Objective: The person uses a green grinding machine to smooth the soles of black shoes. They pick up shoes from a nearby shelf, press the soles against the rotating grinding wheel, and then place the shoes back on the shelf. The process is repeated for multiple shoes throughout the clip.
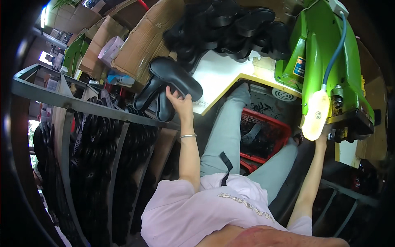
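My left hand point(180, 103) is at the left end of the white worktable, its fingers and thumb closed on the edge of a black clog point(181, 80). The clog is tilted, its smooth side up. More black footwear pieces point(165, 108) hang just under that hand, at the rail of a metal rack. My right hand point(321, 142) reaches up to the head of a green machine point(333, 61). Its fingers are hidden behind the machine's pale oval lamp point(316, 116), so their grip does not show.
A heap of black clogs point(234, 29) covers the table's point(220, 74) far side. A metal rack point(90, 98) full of black footwear stands on the left, beside cardboard boxes point(142, 39). Below the table, a red crate point(269, 154) sits between my legs.
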A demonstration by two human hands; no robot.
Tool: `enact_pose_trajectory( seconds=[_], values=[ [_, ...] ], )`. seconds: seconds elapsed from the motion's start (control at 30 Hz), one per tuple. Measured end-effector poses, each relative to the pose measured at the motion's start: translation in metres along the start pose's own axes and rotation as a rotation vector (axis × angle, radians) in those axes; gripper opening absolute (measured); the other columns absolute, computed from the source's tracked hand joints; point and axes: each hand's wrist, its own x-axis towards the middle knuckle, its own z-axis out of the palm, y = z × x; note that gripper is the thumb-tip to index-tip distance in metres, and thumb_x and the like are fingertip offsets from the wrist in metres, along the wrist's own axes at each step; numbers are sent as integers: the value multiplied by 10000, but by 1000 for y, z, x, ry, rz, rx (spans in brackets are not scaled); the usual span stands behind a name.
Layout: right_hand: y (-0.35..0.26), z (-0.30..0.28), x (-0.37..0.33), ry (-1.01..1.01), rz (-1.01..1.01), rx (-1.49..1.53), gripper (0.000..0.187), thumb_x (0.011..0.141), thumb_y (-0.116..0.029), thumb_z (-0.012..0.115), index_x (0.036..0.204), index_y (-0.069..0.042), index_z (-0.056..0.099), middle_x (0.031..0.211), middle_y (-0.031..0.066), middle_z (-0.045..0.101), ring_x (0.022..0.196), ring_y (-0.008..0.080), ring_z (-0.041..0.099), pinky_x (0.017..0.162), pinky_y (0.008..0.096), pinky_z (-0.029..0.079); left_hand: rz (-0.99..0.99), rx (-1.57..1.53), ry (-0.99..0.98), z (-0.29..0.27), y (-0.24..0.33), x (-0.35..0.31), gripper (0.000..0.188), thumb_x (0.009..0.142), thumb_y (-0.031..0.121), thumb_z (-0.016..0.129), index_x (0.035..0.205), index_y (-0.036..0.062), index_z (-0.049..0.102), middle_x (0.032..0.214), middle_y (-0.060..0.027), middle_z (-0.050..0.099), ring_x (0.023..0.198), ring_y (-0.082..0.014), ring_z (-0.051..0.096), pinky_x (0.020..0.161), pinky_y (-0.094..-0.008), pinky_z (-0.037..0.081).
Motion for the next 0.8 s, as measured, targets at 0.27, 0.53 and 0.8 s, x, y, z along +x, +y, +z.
enact_pose_trajectory(
  seconds=[0.27,0.53,0.8],
  values=[
    [-199,29,-95,-273,-139,574,931,633,-121,860,1431,-37,390,1429,166,439,1242,340,497,992,418,441,-347,-158,-609,-45,99,-132,729,594,-22,502,1320,-40,438,1310,-154,446,1180,-228,490,986,-333,422],
    [-175,40,-143,-366,-180,592,239,634,-25,800,848,-32,694,864,55,710,916,217,655,938,347,428,-832,-544,-1340,-15,88,-136,573,864,377,614,1247,-40,533,1327,-151,465,1042,-164,555,755,-255,505],
    [-147,24,-209,-518,581,1035,326,671,14,822,972,1,698,921,33,703,835,113,630,784,281,512,-342,-254,-1291,59,73,-189,306,774,52,797,994,-22,598,766,-3,603,591,-33,507,499,-187,420]
  ],
)
